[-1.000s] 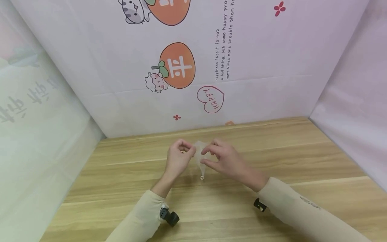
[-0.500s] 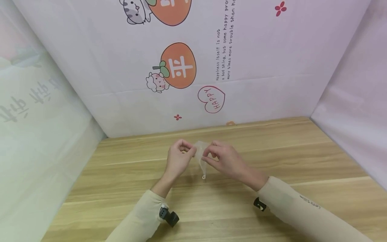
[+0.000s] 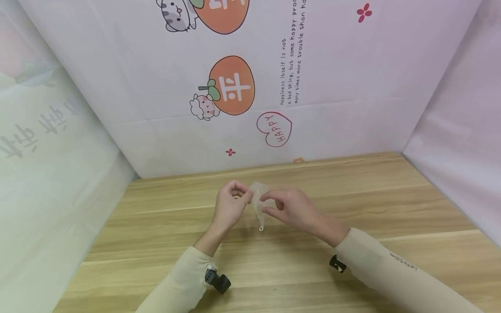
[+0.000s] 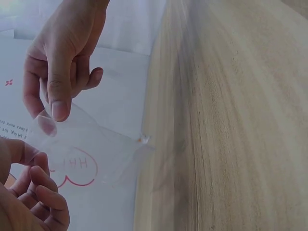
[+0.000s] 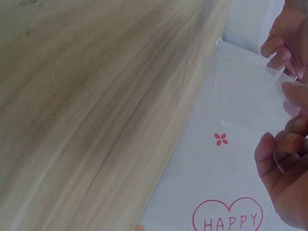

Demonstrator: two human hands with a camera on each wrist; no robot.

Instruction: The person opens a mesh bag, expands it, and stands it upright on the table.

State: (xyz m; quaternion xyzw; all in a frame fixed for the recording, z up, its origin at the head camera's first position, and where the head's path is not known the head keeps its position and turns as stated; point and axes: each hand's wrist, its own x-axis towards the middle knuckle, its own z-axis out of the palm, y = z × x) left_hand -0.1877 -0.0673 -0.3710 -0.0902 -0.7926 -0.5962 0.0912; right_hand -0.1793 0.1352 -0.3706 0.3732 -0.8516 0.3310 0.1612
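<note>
A clear plastic bag (image 3: 258, 202) hangs just above the table, its bottom narrowing to a point. At that lower tip sits a small pale ring-like item (image 3: 261, 228), too small to identify. My left hand (image 3: 232, 202) pinches the bag's upper left edge between thumb and forefinger. Beside the right part of the bag is my right hand (image 3: 295, 208), its thumb and forefinger spread apart. The left wrist view shows the right hand's forefinger through or against the clear film (image 4: 110, 149); whether it is inside the bag I cannot tell.
The wood-grain table (image 3: 313, 278) extends beneath both arms. Behind it stands a white printed backdrop (image 3: 332, 121), with pale cloth walls at left and right. A black wrist camera (image 3: 219, 281) is strapped on the left sleeve, another black device (image 3: 337, 263) on the right.
Half a second ago my right thumb and forefinger closed on the bag; now they are apart again. The bag's lower tip has swung slightly left. The left hand keeps its pinch.
</note>
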